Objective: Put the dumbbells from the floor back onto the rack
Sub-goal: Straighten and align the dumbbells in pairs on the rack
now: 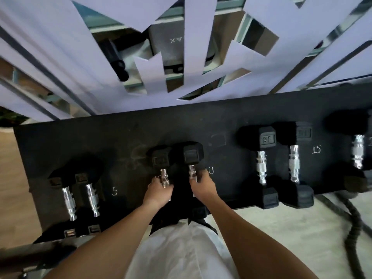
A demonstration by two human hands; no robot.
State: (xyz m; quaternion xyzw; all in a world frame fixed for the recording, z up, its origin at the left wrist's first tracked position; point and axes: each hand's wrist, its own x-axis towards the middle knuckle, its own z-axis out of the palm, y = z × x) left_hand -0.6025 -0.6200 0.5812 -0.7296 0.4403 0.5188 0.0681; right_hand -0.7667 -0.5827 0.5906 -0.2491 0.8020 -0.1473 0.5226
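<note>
Two black hex dumbbells with chrome handles lie side by side at the middle of the black rack (124,135), by a chalked "10". My left hand (158,191) grips the handle of the left dumbbell (160,159). The handle of the right dumbbell (192,155) is gripped by my right hand (202,185). Both far heads rest on the rack top. The near heads are mostly hidden under my hands and forearms.
A pair marked "5" (80,196) lies at the rack's left, a pair marked "15" (277,164) at its right, and another dumbbell (358,150) at the far right edge. A thick dark rope (354,216) trails on the floor at right. A mirrored wall with white strips stands behind.
</note>
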